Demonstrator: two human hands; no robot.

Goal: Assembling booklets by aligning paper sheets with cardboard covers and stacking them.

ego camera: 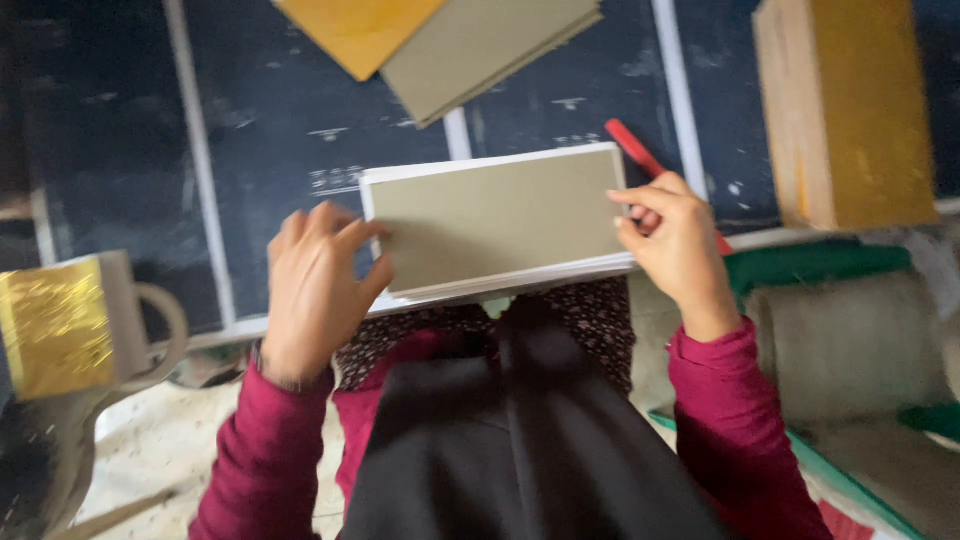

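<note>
A: Stack (495, 222): where?

B: Grey card on white sheets, at the near edge of the dark worktop (280, 120), above your lap.

A: Hands?

B: Your left hand (315, 290) pinches the stack's left edge, fingers (375, 272) clenched on it. Your right hand (675, 240) grips the right edge, with a red pen (632, 146) tucked in the same grasp.

A: Surroundings?

B: Wooden block (850, 110) far right; yellow and grey boards (440, 40) above.

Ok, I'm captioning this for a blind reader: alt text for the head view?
Two hands in maroon sleeves hold a stack of grey-green cards by its ends over a dark table, left hand and right hand, with a red stick under the right fingers. More cards lie beyond.
</note>
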